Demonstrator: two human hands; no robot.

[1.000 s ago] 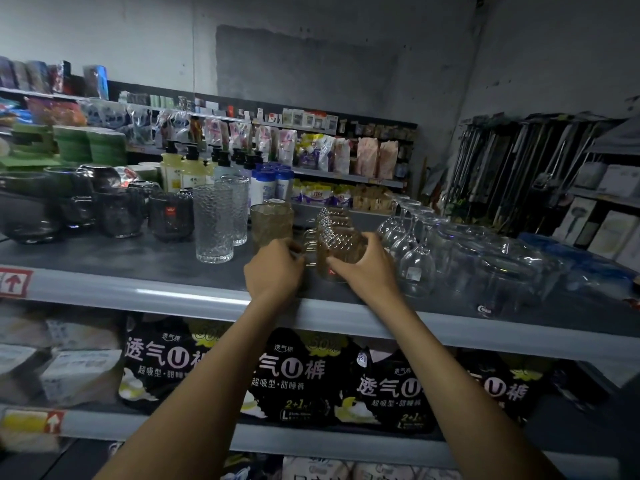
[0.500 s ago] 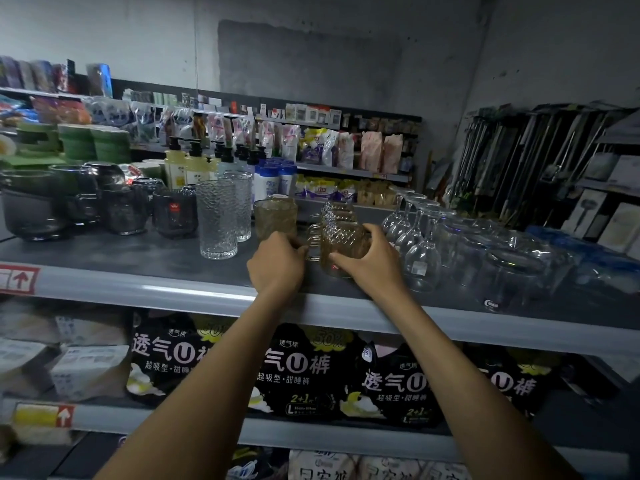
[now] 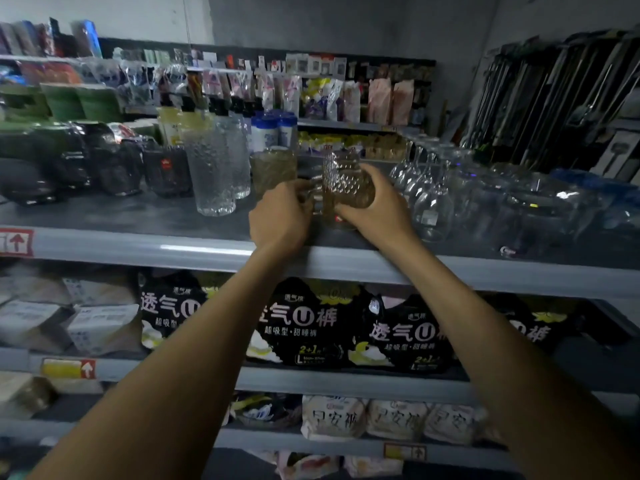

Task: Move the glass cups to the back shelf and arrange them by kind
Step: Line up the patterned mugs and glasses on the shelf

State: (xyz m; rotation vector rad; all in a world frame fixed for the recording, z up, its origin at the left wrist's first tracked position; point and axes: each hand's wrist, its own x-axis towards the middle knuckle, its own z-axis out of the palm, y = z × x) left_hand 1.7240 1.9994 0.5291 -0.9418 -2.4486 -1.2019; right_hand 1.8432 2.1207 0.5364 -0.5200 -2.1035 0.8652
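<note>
Both hands meet at mid-frame, the right hand wrapping the body of the tilted amber mug and the left hand curled at its handle side, likely steadying it to sit beside the matching amber cup on the grey shelf.

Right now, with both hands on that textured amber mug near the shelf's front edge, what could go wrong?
The textured amber mug is held between left hand and right hand near the shelf edge; a slip could drop it. Stemmed glasses stand close by the right hand; a sideways swing may knock them.
</note>
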